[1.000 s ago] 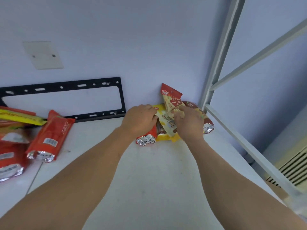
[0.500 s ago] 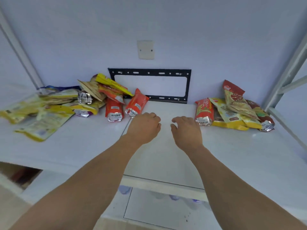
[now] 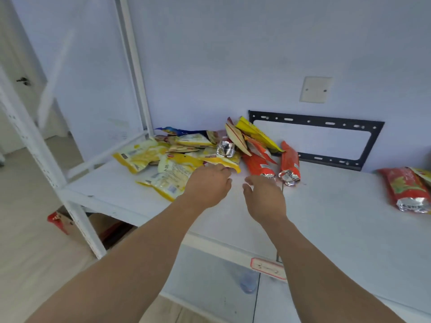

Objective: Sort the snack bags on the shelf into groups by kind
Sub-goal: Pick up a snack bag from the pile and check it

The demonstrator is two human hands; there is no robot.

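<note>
1. We cannot count the heaped yellow bags [image 3: 172,157]; they overlap, and the red bag [image 3: 407,190] at right is cut off.
2. We see two orange bags [image 3: 289,164] beside the heap.
3. Our left hand [image 3: 206,188] and right hand [image 3: 264,198] hold nothing, fingers loosely curled over the shelf [image 3: 326,217] just before the heap.

Both bare forearms reach forward side by side. The left hand [image 3: 208,186] is palm-down with fingers loosely curled, holding nothing; the right hand [image 3: 264,197] is palm-down, fingers relaxed and slightly spread.
</note>
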